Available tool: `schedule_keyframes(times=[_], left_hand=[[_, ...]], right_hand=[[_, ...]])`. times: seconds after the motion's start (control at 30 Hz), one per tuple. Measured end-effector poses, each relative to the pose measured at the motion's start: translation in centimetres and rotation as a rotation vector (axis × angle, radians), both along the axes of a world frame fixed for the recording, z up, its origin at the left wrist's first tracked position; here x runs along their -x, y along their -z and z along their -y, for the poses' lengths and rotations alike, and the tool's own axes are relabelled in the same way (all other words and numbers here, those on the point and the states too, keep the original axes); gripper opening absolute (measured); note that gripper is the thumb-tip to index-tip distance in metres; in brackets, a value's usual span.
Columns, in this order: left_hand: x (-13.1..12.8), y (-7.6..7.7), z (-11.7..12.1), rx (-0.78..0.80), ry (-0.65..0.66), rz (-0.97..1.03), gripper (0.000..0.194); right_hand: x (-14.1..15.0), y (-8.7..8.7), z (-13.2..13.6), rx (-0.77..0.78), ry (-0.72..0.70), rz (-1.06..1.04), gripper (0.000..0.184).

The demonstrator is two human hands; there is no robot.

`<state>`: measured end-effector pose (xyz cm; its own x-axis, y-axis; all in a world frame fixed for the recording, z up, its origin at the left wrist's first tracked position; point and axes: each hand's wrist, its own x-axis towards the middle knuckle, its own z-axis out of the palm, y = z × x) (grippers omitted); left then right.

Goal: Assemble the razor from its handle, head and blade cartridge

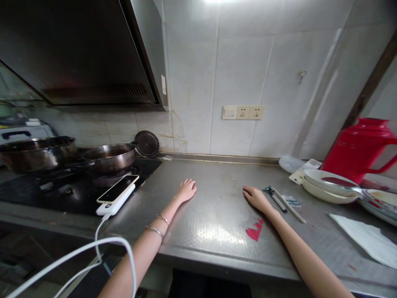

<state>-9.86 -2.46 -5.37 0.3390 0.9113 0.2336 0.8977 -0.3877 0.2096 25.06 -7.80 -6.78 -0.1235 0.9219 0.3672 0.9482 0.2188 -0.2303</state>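
Note:
My left hand (pixel 186 190) lies palm down on the steel counter (pixel 214 223), fingers loosely stretched and holding nothing; two bracelets circle its wrist. My right hand (pixel 256 197) also rests flat on the counter with its fingers out and nothing in it. Just right of it lie a peeler (pixel 274 197) and a pair of chopsticks (pixel 290 205), not touched. A phone stacked on a white power bank (pixel 117 194) sits to the left of my left hand, with a white cable running off the counter edge.
Two metal pans (pixel 108 156) stand on the black hob at left under a range hood. White bowls and plates (pixel 328 186), a red thermos jug (pixel 361 147) and a white napkin (pixel 366 238) crowd the right side. A red scrap (pixel 254 231) lies near my right forearm.

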Motion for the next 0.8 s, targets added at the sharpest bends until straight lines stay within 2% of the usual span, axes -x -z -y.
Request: schedule_keyframes(times=[0.8], left_hand=[[0.18,-0.26,0.16,0.019,0.009,-0.018,0.042]], right_hand=[[-0.15,0.18,-0.03,-0.013,-0.014,-0.003,0.036]])
